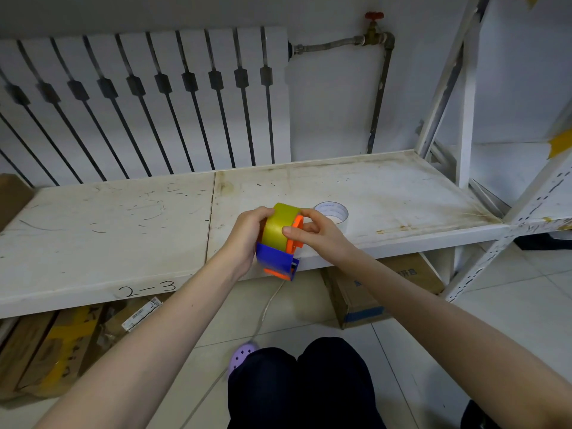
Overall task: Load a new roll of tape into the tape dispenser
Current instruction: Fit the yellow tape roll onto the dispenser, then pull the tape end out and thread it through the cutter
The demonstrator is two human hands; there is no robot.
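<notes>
1. The tape dispenser point(280, 258), blue with orange parts, is held in the air just in front of the near edge of the white shelf point(123, 218), close to the middle of the view.
2. A yellow-green roll of tape point(278, 226) sits in the top of the dispenser, standing on its edge, with the orange side plate point(295, 235) to its right.
3. The left hand point(244, 239) is closed around the left side of the dispenser and the roll; its fingers curl over the top of the roll.
4. The right hand point(318, 232) touches the right side. The thumb lies on the face of the roll and the other fingers bend over the orange plate, so the hand is pinching the roll and plate together.
5. An empty white tape core point(335, 212) stands on the shelf just behind the right hand, on the far side of it.
6. The shelf surface is scratched and stained, and "2-3" is written on its near edge at the left.
7. Behind the shelf there is a white radiator point(145, 97) on the wall, with a pipe and a red valve point(374, 17) to its right.
8. Under the shelf lie cardboard boxes point(383, 292). The person's dark knees and one purple shoe point(243, 356) are seen at the bottom.
</notes>
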